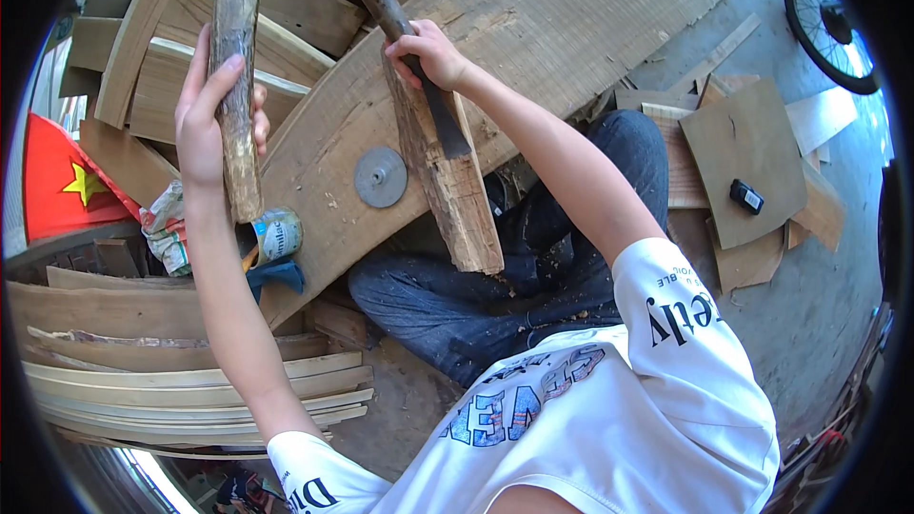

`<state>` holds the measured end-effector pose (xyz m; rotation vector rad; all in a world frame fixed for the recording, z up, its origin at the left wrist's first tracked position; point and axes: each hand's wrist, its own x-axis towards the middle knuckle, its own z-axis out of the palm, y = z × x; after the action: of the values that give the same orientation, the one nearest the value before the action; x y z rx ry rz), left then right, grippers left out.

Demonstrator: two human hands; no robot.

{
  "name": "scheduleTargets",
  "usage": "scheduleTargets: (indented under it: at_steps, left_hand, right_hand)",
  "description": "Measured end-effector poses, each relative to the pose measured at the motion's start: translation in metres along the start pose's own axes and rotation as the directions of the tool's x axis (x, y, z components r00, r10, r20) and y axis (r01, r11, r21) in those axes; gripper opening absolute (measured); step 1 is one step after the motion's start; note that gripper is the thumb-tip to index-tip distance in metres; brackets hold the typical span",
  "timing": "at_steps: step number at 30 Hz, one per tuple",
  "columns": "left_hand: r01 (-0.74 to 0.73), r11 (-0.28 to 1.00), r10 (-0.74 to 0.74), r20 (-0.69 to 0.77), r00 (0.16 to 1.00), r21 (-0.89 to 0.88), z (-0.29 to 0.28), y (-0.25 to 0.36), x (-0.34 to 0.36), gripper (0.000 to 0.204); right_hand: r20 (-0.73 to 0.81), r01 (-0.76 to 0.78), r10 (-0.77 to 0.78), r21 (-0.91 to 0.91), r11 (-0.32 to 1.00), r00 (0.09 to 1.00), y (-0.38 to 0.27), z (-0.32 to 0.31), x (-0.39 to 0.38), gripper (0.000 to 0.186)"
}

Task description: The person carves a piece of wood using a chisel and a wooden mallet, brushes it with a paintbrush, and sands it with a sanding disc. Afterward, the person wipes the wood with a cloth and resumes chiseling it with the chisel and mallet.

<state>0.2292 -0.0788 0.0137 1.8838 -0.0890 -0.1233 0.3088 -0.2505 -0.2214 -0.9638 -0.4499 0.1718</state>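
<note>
My left hand (211, 119) is wrapped round a thick, rough wooden stick (237, 48), raised nearly upright at the left. In my right hand (430, 55) is a chisel (440, 116) with a flat dark blade and a round socketed handle. Its blade tip rests on or just above a split, bark-edged piece of wood (457, 200), which slants from the plank toward my lap. Under that piece lies a wide, curved wooden plank (533, 29). A grey metal disc (381, 177) with a hub sits on the plank, left of the bark-edged wood.
Curved boards (190, 390) are stacked at the lower left, beside a tin can (278, 233) and a blue cloth (276, 278). A red flag (71, 181) with a yellow star hangs at far left. Thin wood sheets (747, 157) holding a small black object (746, 196) lie right, below a wheel (831, 29).
</note>
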Motion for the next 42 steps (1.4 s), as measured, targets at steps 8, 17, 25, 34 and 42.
scheduleTargets:
  at_steps: [8,17,25,34,42]
  left_hand:
    - [0.274,0.93,-0.301,0.079,0.95,0.243,-0.001,0.045,-0.021,0.071]
    - [0.141,0.94,-0.197,0.155,0.968,0.311,-0.005,0.031,-0.016,0.071]
    - [0.036,0.992,-0.045,0.075,0.996,0.117,-0.009,0.041,-0.026,0.067]
    - [-0.021,0.996,0.043,-0.283,0.958,0.082,-0.001,-0.047,-0.106,0.078]
    - [0.162,0.821,-0.413,-0.374,0.83,-0.548,0.054,-0.183,-0.242,0.02]
  right_hand:
    - [-0.019,-0.016,0.015,-0.035,0.999,1.0,0.001,0.001,-0.003,0.018]
    - [-0.007,-0.079,0.079,-0.028,0.996,0.997,0.006,0.003,0.0,0.017]
    - [0.006,0.061,-0.064,-0.392,0.918,0.998,0.022,-0.009,0.003,0.019]
    - [-0.125,0.07,-0.086,-0.125,0.99,0.988,0.019,-0.01,0.0,0.013]
    - [-0.098,-0.048,0.031,-0.183,0.982,0.995,0.011,-0.014,0.046,0.017]
